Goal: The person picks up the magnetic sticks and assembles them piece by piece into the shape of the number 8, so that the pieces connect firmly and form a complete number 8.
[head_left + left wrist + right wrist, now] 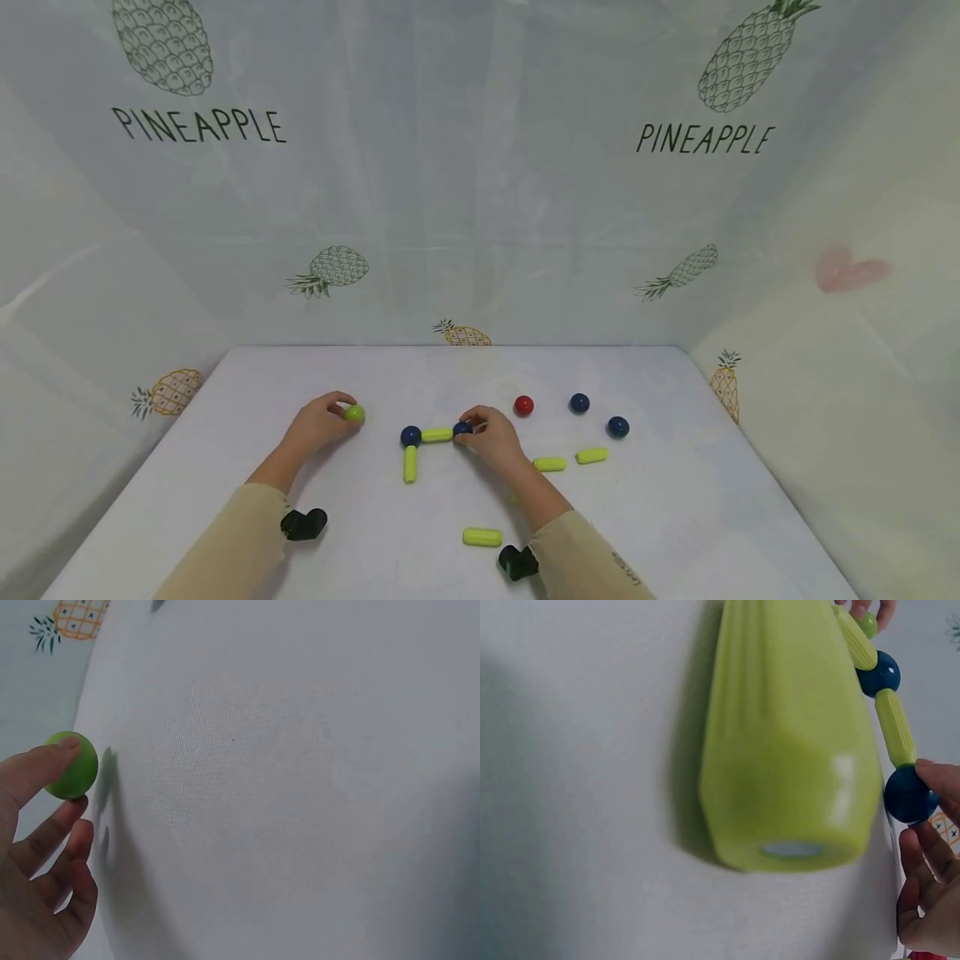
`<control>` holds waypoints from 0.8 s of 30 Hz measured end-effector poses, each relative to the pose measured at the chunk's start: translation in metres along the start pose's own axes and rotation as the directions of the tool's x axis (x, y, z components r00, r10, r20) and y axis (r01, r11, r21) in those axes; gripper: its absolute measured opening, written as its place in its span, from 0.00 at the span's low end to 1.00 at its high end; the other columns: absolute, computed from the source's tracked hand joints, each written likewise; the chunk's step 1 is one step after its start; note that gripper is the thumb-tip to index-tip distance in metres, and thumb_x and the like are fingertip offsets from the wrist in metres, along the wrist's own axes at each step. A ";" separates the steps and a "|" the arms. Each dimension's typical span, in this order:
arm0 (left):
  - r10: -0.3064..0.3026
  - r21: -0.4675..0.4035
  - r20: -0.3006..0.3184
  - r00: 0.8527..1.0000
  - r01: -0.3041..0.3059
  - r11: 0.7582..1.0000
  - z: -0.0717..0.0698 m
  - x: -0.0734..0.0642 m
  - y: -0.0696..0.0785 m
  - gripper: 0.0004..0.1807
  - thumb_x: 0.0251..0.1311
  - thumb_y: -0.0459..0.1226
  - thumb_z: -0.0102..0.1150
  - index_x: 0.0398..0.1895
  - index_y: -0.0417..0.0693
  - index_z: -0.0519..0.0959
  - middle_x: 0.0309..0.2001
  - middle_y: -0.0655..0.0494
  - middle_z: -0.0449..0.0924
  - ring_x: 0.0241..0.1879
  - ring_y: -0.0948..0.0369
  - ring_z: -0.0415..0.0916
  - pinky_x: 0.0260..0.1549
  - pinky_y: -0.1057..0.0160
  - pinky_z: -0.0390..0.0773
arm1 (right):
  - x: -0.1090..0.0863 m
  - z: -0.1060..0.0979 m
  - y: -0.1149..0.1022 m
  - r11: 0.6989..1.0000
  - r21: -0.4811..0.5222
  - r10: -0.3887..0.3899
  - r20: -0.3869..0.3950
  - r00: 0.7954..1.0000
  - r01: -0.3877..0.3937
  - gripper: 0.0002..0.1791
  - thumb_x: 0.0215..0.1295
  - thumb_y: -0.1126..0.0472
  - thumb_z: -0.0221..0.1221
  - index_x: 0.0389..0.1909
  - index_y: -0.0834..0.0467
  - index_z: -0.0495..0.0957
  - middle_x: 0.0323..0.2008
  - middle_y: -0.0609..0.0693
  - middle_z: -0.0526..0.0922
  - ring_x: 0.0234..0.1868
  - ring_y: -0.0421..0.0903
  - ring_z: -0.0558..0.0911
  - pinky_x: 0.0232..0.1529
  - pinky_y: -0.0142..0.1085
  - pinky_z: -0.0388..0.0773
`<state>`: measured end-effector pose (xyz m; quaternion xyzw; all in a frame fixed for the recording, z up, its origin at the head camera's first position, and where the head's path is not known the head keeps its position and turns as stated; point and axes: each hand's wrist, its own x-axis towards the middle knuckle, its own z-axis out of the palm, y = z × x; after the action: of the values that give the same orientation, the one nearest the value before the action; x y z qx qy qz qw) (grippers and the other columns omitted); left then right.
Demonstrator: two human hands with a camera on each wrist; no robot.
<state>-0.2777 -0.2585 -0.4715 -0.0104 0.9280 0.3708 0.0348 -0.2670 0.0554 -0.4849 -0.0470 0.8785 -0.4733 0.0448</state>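
Note:
Between thumb and fingertip, my left hand [321,425] pinches a green ball [73,766] at the left of the table. My right hand [495,437] pinches a dark blue ball [910,795] near the middle. That ball meets the right end of a yellow-green rod [437,435], whose other end joins a second blue ball [410,437]. From this second ball another yellow-green rod [410,465] runs toward the near edge, forming an L-shaped corner.
Right of the right hand lie a red ball [523,406] and two blue balls [580,403]. Loose rods lie nearby, including one [482,537] in front and another [592,456] at right. The right forearm partly covers a rod. A pineapple-print cloth [480,208] hangs behind the white table [360,567].

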 end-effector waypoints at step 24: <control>0.085 0.023 0.044 0.995 -0.086 0.996 0.010 -0.038 0.018 0.20 0.50 0.34 0.73 0.47 0.47 0.80 0.41 0.52 0.80 0.39 0.53 0.75 0.38 0.51 0.76 | 0.001 0.001 0.000 1.000 0.026 0.013 0.000 1.000 -0.013 0.13 0.55 0.62 0.71 0.41 0.55 0.82 0.38 0.48 0.78 0.38 0.46 0.75 0.38 0.38 0.74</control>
<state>-0.2402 -0.2392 -0.4634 0.0380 0.9311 0.3608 0.0390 -0.2676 0.0545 -0.4854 -0.0406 0.8726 -0.4844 0.0483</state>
